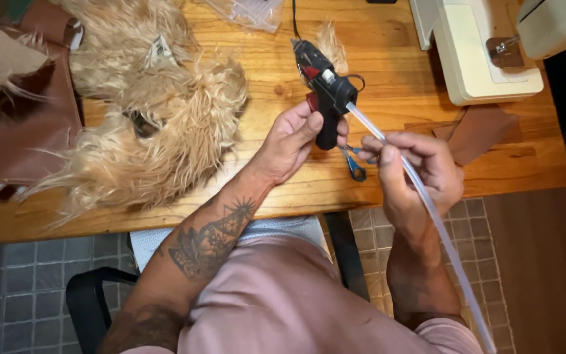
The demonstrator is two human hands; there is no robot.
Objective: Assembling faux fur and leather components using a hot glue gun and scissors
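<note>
Here the left hand [294,141] is clamped around the grip of a black glue gun [325,92], held just above the worktop [394,59] near its front edge. The right hand [414,174] pinches a long clear glue stick [427,203] whose upper end sits in the back of the gun, the rest slanting down past the front edge. Blue-handled scissors [355,167] lie beneath the hands. Shaggy tan fur [158,118] covers the worktop's left side; a white sewing machine [486,52] stands at the far right corner.
</note>
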